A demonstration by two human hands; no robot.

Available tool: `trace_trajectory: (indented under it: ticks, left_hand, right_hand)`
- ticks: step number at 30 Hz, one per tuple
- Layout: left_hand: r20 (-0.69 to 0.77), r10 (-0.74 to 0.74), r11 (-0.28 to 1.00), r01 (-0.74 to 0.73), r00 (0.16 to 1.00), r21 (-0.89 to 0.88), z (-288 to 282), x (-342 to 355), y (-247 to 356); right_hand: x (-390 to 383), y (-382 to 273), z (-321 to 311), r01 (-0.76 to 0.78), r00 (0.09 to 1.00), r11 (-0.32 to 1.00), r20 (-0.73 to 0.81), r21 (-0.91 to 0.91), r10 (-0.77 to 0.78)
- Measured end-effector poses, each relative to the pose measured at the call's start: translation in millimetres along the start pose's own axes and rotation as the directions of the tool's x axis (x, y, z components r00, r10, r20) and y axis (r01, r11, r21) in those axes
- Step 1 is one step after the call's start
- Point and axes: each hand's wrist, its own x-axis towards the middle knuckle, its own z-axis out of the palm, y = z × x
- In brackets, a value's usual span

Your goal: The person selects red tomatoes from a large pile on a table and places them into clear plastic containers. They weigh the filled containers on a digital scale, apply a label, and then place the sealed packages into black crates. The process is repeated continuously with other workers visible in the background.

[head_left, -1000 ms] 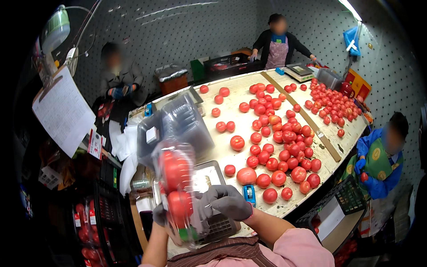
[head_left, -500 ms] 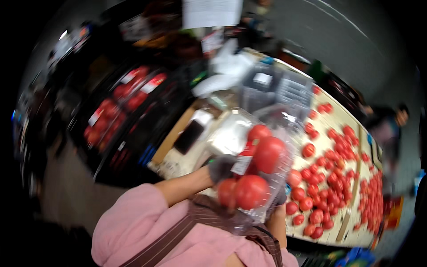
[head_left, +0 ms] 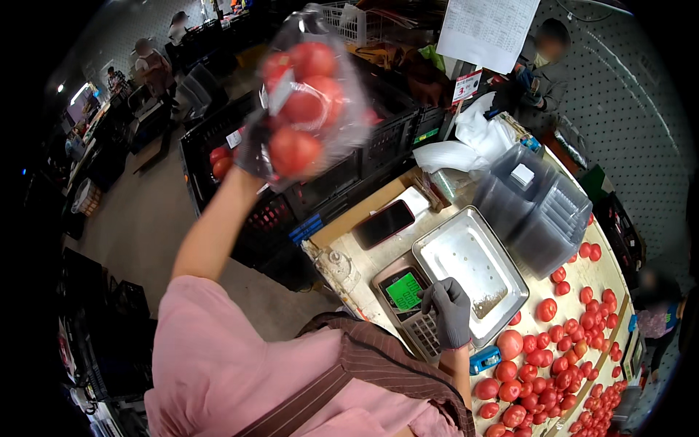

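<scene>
- Left hand [head_left: 252,148]: gray-gloved, raised at the end of the outstretched left arm and closed on the near side of a tomato pack; the fingers are largely hidden, so their exact closure cannot be told.
- Tomato pack [head_left: 312,103]: a clear plastic container of large red tomatoes with a pale label, tilted and slightly blurred, in the left hand; in this view it overlaps the black crate [head_left: 320,188].
- Black crate: beside the table's edge, with further packed tomatoes visible at its left end.
- Right hand [head_left: 445,306]: gray-gloved, fingers loosely curled, beside the lit green display of the scale [head_left: 413,326]; whether the fingertips touch it, or enclose anything, cannot be told.
- Metal tray [head_left: 472,269]: shallow, rectangular, brown-marked, adjoining the scale.
- Phone [head_left: 384,223]: dark-screened, lying near the tray.
- Clear containers [head_left: 535,211]: nested in stacks beyond the tray, near white plastic sheeting [head_left: 477,138].
- Blue object [head_left: 485,360]: small, just beside the right wrist.
- Loose tomatoes [head_left: 539,379]: spread across the pale table [head_left: 349,280], toward the lower right.
- Periphery: a written sheet [head_left: 486,30] hangs near a person [head_left: 550,87] in dark clothing.
</scene>
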Motion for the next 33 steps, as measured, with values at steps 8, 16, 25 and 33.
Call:
trace_trajectory:
  ticks: [8,16,25,33]
  left_hand:
    - [-0.107,-0.236,0.925,0.257,0.966,0.281,-193,17,124]
    - [-0.358,-0.729,-0.042,0.485,0.584,0.874,-207,39,62]
    - [0.067,-0.028,0.047,-0.065,0.997,0.997,-145,-48,79]
    - [-0.634,0.456,0.489,0.420,0.624,0.764,-255,-132,78]
  right_hand:
    - [31,13,23,-0.097,0.984,0.994,0.141,-0.060,0.104]
    - [60,27,75,-0.183,0.955,0.967,0.203,-0.174,0.218]
    - [86,64,166,-0.041,0.906,0.939,0.384,-0.341,0.179]
    - [127,7,257,0.930,0.367,0.272,0.658,-0.246,-0.658]
